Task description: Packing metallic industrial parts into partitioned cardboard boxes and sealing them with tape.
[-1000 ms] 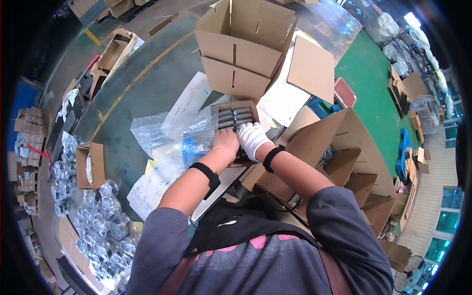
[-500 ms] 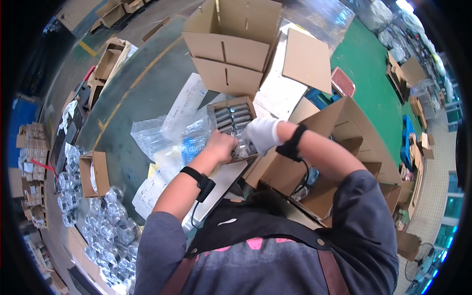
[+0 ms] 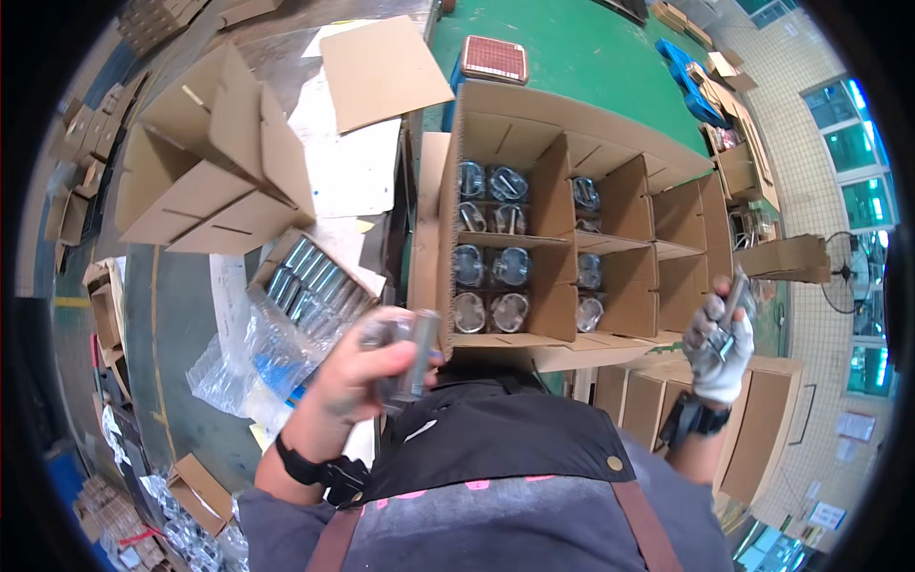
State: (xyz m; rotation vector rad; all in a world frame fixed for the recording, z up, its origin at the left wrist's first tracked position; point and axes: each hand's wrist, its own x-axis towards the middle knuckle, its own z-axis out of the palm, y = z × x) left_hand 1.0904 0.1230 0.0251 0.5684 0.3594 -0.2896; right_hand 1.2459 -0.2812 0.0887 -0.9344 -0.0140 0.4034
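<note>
Although blur softens its edges, my left grip (image 3: 370,367), a bare hand, is pinching a grey metal piece (image 3: 419,355) near the close left corner of a divided carton (image 3: 543,338). My right grip (image 3: 717,351), in a pale glove, has its fingers curled about a slim metal piece (image 3: 734,297), raised near the same carton's close right corner. From my remote view, I see clear-wrapped round parts (image 3: 511,267) inside that carton: four in each left-hand compartment, and two in each compartment beside those. To the left, a small carton (image 3: 351,270) on the worktop (image 3: 195,315) holds silver cylinders (image 3: 307,264) in rows, with crumpled clear plastic (image 3: 250,355) against its near side. Beyond it I have a tall open carton (image 3: 214,195) and a cardboard sheet (image 3: 383,74) lying over white paper (image 3: 338,157).
</note>
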